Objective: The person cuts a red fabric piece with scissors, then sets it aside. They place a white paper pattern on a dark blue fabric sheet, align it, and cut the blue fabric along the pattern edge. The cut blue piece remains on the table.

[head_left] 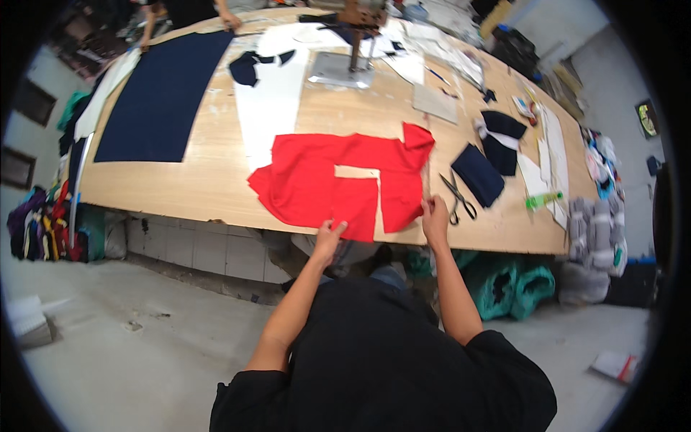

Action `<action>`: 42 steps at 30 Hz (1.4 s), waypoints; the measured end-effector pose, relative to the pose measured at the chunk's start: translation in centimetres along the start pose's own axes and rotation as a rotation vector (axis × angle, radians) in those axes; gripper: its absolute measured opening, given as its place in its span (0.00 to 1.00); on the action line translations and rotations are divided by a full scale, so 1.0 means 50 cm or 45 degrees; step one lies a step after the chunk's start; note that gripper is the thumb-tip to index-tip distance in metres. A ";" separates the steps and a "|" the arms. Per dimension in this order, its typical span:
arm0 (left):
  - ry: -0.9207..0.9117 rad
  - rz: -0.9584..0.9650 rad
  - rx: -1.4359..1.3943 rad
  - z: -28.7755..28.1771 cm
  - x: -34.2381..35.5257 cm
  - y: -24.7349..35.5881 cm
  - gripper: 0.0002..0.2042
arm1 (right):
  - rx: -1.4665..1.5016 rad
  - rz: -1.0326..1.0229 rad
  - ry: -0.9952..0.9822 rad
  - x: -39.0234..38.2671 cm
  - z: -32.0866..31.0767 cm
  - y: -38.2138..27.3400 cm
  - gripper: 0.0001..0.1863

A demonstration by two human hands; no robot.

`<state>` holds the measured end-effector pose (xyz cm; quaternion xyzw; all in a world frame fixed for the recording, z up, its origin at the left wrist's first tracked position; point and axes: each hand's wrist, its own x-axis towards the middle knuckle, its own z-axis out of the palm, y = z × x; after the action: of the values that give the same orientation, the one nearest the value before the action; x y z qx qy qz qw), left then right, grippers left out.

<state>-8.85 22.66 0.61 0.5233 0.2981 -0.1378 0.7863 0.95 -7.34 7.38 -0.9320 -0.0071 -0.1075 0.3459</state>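
Note:
A red cut cloth (309,187) lies flat on the wooden table (131,189), with a slot cut into its middle where pale wood shows. My left hand (331,234) pinches its near edge, left of the slot. My right hand (434,214) grips its right edge near the lower corner. Just right of the cloth lie black scissors (461,201), partly spread, and a folded navy cloth (476,173).
A large navy panel (158,101) lies at left; another person's hands (229,19) touch its far edge. A metal-based machine (338,72) stands at back centre. Navy pieces (502,129), paper strips (545,144) and a green object (541,201) lie at right. Fabric bundles (595,230) flank the table.

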 end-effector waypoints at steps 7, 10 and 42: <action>-0.177 -0.089 -0.079 -0.010 -0.012 0.019 0.23 | -0.511 0.205 0.256 0.019 -0.068 0.083 0.08; -0.175 -0.123 -0.036 -0.018 -0.018 0.030 0.21 | -0.609 0.194 0.167 -0.002 -0.066 0.100 0.15; -0.219 0.046 -0.439 0.292 -0.103 0.190 0.14 | 1.533 1.230 -1.182 0.029 -0.110 0.002 0.46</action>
<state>-3.15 12.88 14.82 0.3723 0.2397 -0.1147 0.8893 1.32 -11.08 11.65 -0.4442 0.1912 0.4587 0.7455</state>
